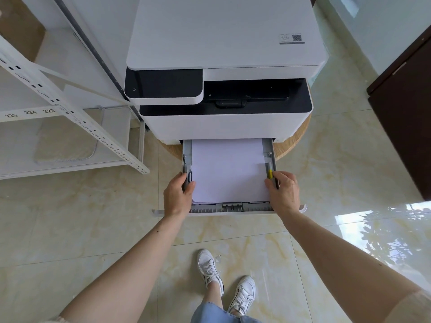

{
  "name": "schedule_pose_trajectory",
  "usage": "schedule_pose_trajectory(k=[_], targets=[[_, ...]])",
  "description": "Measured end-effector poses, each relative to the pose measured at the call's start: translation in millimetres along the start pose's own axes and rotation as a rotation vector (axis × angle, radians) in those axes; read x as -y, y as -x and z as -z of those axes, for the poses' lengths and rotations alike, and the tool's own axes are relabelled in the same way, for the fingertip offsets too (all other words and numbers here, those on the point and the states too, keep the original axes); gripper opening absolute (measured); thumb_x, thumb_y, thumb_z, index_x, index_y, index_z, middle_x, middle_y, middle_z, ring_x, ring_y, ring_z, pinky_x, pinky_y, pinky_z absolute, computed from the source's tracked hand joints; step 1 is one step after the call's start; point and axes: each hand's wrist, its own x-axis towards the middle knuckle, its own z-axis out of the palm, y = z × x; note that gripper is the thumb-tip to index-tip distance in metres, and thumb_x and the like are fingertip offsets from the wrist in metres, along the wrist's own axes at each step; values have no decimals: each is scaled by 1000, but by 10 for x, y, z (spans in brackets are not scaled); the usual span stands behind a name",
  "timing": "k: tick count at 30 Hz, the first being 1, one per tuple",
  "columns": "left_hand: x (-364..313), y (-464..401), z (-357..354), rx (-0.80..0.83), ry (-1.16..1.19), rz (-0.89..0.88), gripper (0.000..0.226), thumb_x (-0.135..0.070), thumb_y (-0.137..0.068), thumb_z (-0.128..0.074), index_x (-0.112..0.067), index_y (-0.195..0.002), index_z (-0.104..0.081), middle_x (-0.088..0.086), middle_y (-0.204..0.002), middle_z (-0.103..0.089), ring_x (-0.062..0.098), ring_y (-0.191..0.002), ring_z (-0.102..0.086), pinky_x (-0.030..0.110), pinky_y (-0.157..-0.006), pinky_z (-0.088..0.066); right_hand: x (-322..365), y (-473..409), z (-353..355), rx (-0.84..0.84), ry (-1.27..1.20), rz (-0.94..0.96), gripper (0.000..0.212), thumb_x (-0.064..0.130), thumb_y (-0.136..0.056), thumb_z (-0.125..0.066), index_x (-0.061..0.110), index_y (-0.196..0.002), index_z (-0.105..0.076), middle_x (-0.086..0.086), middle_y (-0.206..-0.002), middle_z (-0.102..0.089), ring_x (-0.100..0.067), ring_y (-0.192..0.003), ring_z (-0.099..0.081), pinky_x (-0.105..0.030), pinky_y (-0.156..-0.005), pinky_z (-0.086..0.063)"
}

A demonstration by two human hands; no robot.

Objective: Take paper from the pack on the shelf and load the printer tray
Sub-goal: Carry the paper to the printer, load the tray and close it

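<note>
Feet: two white sneakers (229, 285) stand on the glossy marble-patterned floor (93, 217), with a denim hem at the bottom edge of the head view.
Left hand: the left hand (177, 196) curls over the left wall of the paper tray (229, 208) – thumb inside, its tip on the corner of the sheets, fingers (179, 177) wrapped round the outside of the grey side rail.
Right hand: the right hand (285, 193) grips the right wall of the tray just below the yellow guide tab (269, 174), thumb on the paper's edge, fingers over the rail.
Paper: a stack of white paper (228, 171) lies flat in the tray between both side guides, its near edge just behind the grey rear guide.
Tray: pulled out toward the person, its far end under the printer body.
Printer: a white and black printer (221, 66) sits on a round wooden table (293, 141).
Shelf: a white metal shelf (70, 113) stands to the left – number labels 225, 224, 223 on its front edge, a brown cardboard box (21, 26) on an upper level.
Door: a dark brown door (403, 113) at the right.
</note>
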Motion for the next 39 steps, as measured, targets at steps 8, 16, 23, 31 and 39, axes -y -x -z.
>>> schedule_pose_trajectory(k=[8, 16, 23, 31, 39], targets=[[-10, -4, 29, 19, 45, 63, 41, -21, -92, -60, -5, -129, -59, 9, -132, -61, 24, -120, -56, 28, -99, -42, -3, 24, 3, 10, 5, 33, 23, 19, -96, -55, 7, -112, -67, -5, -131, -47, -12, -93, -43, -27, -74, -36], [-24, 2, 34, 41, 50, 92, 45, -24, -91, -62, -6, -133, -55, 12, -143, -52, 24, -132, -48, 37, -111, -37, 29, 42, 28, 3, -8, 33, 23, 20, -95, -56, 9, -111, -69, -4, -130, -49, -10, -92, -42, -27, -72, -36], [-87, 25, 87, 72, 38, 107, 48, -29, -90, -62, -11, -134, -55, 7, -141, -53, 23, -131, -48, 40, -111, -39, 36, 47, 36, 13, 21, 20, 28, 23, -94, -58, 10, -117, -67, -3, -132, -49, -15, -97, -49, -28, -75, -38], [-43, 51, 195, 239, -55, 116, 56, -36, -88, -61, -19, -139, -48, -1, -144, -50, 20, -133, -46, 44, -110, -39, 71, 84, 76, 87, 161, 35, 33, 28, -95, -55, 10, -123, -60, -3, -140, -44, -21, -109, -52, -29, -73, -40], [-199, 220, 322, 273, -94, 117, 67, -39, -86, -66, -12, -143, -43, 4, -156, -33, 21, -140, -36, 37, -114, -33, -20, 202, 197, 174, 252, 101, 54, 38, -92, -60, 14, -139, -48, -1, -146, -44, -23, -125, -49, -38, -88, -46]])
